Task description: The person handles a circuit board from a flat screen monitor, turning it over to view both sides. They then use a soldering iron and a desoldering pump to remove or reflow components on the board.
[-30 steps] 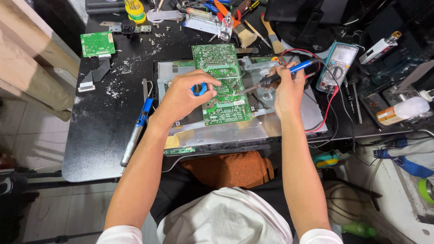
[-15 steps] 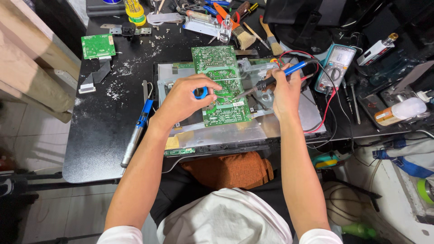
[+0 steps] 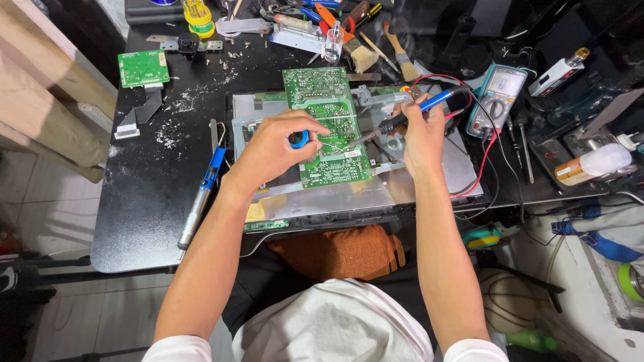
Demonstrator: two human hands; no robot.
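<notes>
Holding: your right hand (image 3: 424,134) grips the blue soldering iron (image 3: 416,112) — tip on the green circuit board (image 3: 327,127).
Pinching: your left hand (image 3: 274,146) nips a blue solder spool (image 3: 299,139).
Label: white sticker (image 3: 351,154) — board's lower right.

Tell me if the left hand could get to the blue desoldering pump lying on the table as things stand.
Probably yes. The desoldering pump lies bare on the black table just outside the left hand, with nothing between them. That hand does hold a small blue solder spool, so it would need freeing first.

bare black table (image 3: 144,194) lies open left of the left hand (image 3: 272,149), past the blue pump (image 3: 201,198); brushes (image 3: 376,53) crowd beyond, multimeter (image 3: 498,94) blocks right.
</notes>
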